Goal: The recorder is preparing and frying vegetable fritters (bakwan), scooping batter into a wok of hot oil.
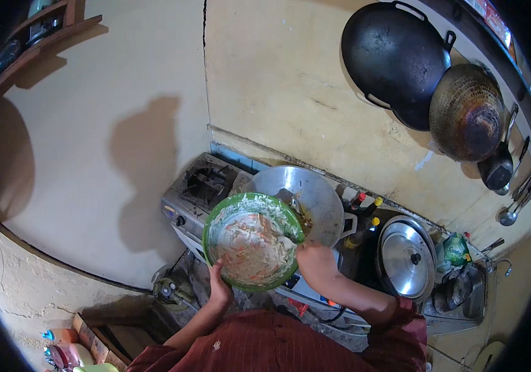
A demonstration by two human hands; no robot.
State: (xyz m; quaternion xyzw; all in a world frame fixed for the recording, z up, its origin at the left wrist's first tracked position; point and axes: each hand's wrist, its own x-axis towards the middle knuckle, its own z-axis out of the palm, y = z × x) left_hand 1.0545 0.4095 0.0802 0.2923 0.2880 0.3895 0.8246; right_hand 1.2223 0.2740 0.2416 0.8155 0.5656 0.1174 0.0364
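Note:
My left hand (220, 289) holds a green bowl (208, 228) by its near left side, thumb up at the rim. Inside lies a thick whitish batter (251, 251) with orange shreds, and more of it is smeared up the inner wall. My right hand (319, 262) is closed in a fist at the bowl's right rim, around the handle of a batter-coated utensil (287, 242). The fist hides most of that handle, so its exact kind is unclear. Behind the bowl, and partly covered by it, a metal wok (321, 190) sits on the stove with brownish residue inside.
A gas stove (177, 204) has a bare burner at left. Several bottles (363, 223) stand right of the wok, then a lidded metal pot (407, 260) and a sink (477, 297). Blackened pans (395, 60) hang on the wall. A gas cylinder (172, 293) stands lower left.

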